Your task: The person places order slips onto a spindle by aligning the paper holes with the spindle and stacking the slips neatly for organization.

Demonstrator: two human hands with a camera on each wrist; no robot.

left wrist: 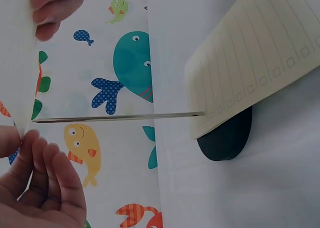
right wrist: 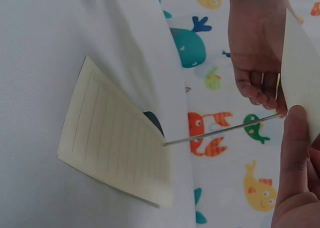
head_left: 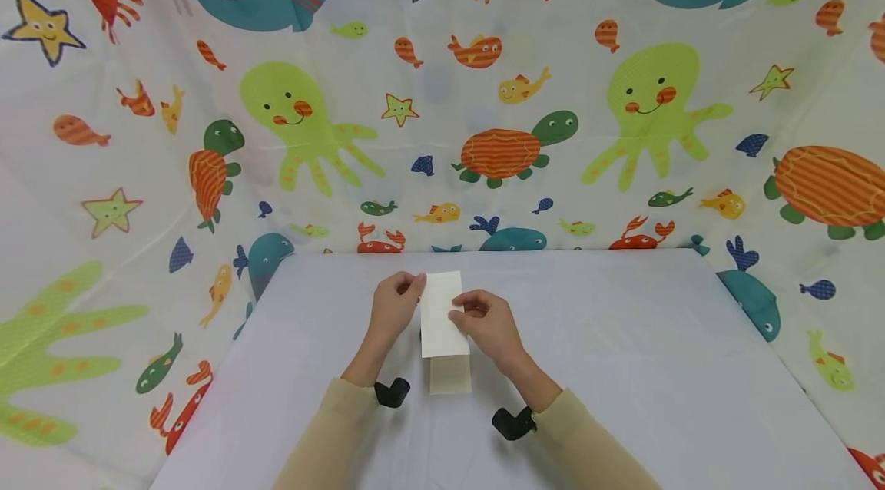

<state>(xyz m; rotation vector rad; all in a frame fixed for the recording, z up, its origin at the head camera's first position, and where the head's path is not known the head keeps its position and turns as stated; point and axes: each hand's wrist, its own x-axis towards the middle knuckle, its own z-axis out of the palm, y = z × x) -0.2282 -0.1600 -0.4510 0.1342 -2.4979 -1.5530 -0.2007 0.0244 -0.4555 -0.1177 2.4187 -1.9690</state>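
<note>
A pale, faintly lined sheet of paper is raised between both hands. My left hand pinches it close to its upper left corner; in the left wrist view the thumb and fingertips meet at its edge. My right hand grips its right edge, with thumb and finger overlapping the face. Below is a cream lined notepad with small checkboxes, tilted. A thin rod runs from beside the notepad up to the sheet. Part of a dark rounded piece shows behind the notepad, the remainder hidden.
A white cloth covers the table. Behind it and at both sides hangs a curtain printed with sea animals. Black wrist cameras sit at the cuffs of the beige sleeves.
</note>
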